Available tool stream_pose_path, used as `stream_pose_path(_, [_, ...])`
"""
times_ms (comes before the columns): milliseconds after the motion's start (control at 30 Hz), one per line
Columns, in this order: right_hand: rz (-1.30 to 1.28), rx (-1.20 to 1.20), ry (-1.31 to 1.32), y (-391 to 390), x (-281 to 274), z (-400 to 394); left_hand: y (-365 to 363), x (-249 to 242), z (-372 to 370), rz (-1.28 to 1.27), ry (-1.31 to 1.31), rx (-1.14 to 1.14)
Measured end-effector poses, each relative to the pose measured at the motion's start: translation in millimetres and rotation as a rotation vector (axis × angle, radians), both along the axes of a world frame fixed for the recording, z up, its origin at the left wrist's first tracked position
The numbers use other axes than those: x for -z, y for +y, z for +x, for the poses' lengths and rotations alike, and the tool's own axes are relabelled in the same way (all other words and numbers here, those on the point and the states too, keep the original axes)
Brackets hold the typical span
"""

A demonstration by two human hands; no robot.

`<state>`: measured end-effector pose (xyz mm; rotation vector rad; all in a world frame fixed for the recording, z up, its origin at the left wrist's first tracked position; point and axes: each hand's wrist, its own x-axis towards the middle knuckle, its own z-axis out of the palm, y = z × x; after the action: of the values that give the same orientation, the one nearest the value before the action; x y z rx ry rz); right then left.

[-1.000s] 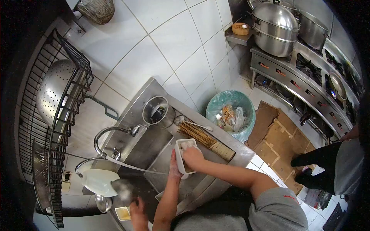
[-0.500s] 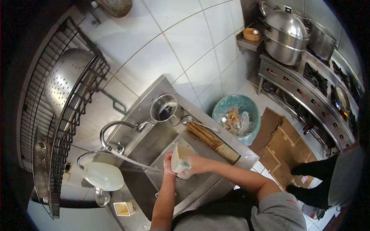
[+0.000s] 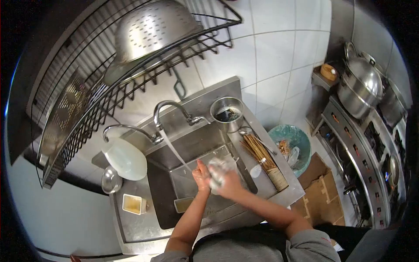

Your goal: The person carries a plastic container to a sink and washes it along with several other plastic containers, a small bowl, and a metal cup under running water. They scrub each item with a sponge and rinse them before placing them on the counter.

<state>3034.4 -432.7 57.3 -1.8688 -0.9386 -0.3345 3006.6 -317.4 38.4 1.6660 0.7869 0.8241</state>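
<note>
Over the metal sink (image 3: 159,196), my left hand (image 3: 200,177) is held up with fingers apart and nothing in it. Beside it my right hand (image 3: 231,187), smeared by motion, grips a foamy white scrubber (image 3: 218,169); its exact kind is hidden by suds. A pale, translucent shape lies behind the scrubber, partly covered, and I cannot make out what it is. A small rectangular container (image 3: 183,204) rests in the sink by my left forearm. Water runs from the curved faucet (image 3: 165,105) into the basin, left of my hands.
On the left ledge are a cream rectangular container (image 3: 133,204), a metal bowl (image 3: 111,180) and a pale basin (image 3: 126,159). A metal pot (image 3: 227,114) and a bamboo brush (image 3: 262,159) line the far and right edges. A wire rack (image 3: 144,72) with a colander (image 3: 152,32) overhangs.
The white rectangular container is no longer between my hands. My left hand has let go and opened; my right hand still grips the foamy scrubber. The view has swung left.
</note>
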Motion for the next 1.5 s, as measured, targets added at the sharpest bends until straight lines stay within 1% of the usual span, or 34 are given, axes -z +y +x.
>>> stream_pose_path(67, [0.055,-0.059,-0.092,18.3,-12.3,-19.8,5.9,5.3,-6.7,-0.069,-0.134,-0.033])
stream_pose_path(100, [0.156,-0.137,0.008,28.7,1.4,-12.9,10.0,5.7,-14.6,0.030,-0.126,-0.023])
stream_pose_path(167, [0.228,-0.205,0.295,32.7,26.0,7.4,24.2,11.8,-27.9,0.054,-0.116,-0.074])
stream_pose_path(200, [0.259,-0.237,0.438,35.6,17.1,12.3,29.7,11.3,-33.1,0.065,-0.114,-0.100])
stream_pose_path(233, [0.140,-0.166,0.796,33.8,1.3,6.4,32.6,8.6,-41.2,0.046,-0.058,-0.130])
stream_pose_path(300, [0.215,-0.216,0.297,54.1,7.2,-14.7,42.7,12.4,-48.8,0.098,-0.096,-0.169])
stream_pose_path(333, [0.254,-0.237,0.049,65.5,-0.1,-29.7,47.8,15.3,-52.6,0.124,-0.113,-0.188])
stream_pose_path(367, [0.292,-0.284,0.082,70.6,-8.1,-48.8,52.0,18.6,-58.0,0.086,-0.131,-0.184])
stream_pose_path(433, [0.204,-0.302,0.179,78.5,3.8,-45.2,62.4,23.0,-71.1,0.020,-0.167,-0.176])
stream_pose_path(467, [0.163,-0.311,0.222,84.5,14.7,-36.8,67.9,23.2,-77.4,-0.053,-0.197,-0.187])
stream_pose_path(500, [0.146,-0.331,0.611,92.4,35.9,-26.5,71.1,24.8,-84.9,-0.128,-0.225,-0.196])
stream_pose_path(533, [0.255,-0.287,0.807,95.9,42.3,-16.1,72.8,26.7,-92.3,-0.207,-0.250,-0.204])
stream_pose_path(567, [0.361,-0.238,1.002,101.9,42.0,-1.9,68.7,12.7,-100.5,-0.424,-0.332,-0.222])
stream_pose_path(600, [0.468,-0.185,1.194,108.6,39.7,4.2,62.7,-1.3,-103.7,-0.510,-0.342,-0.268])
stream_pose_path(667, [0.621,-0.227,1.611,115.7,31.6,-10.7,53.9,-20.0,-106.2,-0.676,-0.355,-0.352])
stream_pose_path(700, [0.694,-0.244,1.816,118.4,28.5,-16.1,58.8,0.9,-108.6,-0.699,-0.438,-0.238])
stream_pose_path(800, [0.795,-0.404,1.799,132.8,52.3,-30.0,35.3,7.7,-109.3,-0.615,-0.448,-0.201])
stream_pose_path(833, [0.697,-0.215,1.745,135.1,55.8,-37.0,30.9,7.4,-109.9,-0.667,-0.464,-0.236])
stream_pose_path(933, [0.655,-0.177,1.628,142.4,88.8,-61.2,40.4,-6.0,-110.3,-0.832,-0.504,-0.247])
stream_pose_path(967, [0.553,-0.051,1.307,141.8,99.7,-69.9,45.7,-9.9,-110.4,-0.848,-0.483,-0.199])
stream_pose_path(1000, [0.511,-0.020,1.036,143.7,86.6,-81.5,48.4,-10.4,-111.3,-0.812,-0.435,-0.154])
stream_pose_path(1067, [0.420,0.038,0.500,135.8,33.1,-115.0,55.5,-7.9,-114.5,-0.732,-0.332,-0.064])
stream_pose_path(1100, [0.394,-0.067,0.386,130.6,19.1,-114.9,60.6,-2.2,-118.9,-0.786,-0.447,0.064])
stream_pose_path(1200, [0.107,-0.291,0.142,131.2,18.3,-78.5,61.4,8.2,-124.9,-0.938,-0.476,0.103])
stream_pose_path(1233, [0.094,-0.361,0.309,133.7,7.4,-62.3,57.0,-4.2,-132.4,-0.932,-0.334,0.085])
stream_pose_path(1333, [-0.072,-0.230,0.988,134.7,-14.1,-52.6,51.6,-0.8,-132.2,-0.934,-0.406,0.053])
stream_pose_path(1367, [0.089,-0.367,0.405,138.8,5.7,-58.7,53.7,5.8,-131.7,-0.887,-0.407,0.066])
stream_pose_path(1400, [0.141,-0.303,-0.019,134.9,-2.3,-74.7,55.5,7.6,-131.7,-0.842,-0.412,0.076])
stream_pose_path(1433, [0.185,-0.285,-0.084,135.3,8.1,-75.4,57.5,9.4,-133.4,-0.798,-0.417,0.080])
stream_pose_path(1467, [0.233,-0.269,-0.148,140.1,19.8,-72.4,60.2,10.4,-137.8,-0.607,-0.217,0.155])
stream_pose_path(1500, [0.111,-0.261,0.092,139.8,28.0,-64.2,58.6,-14.0,-145.9,-0.414,-0.013,0.224])
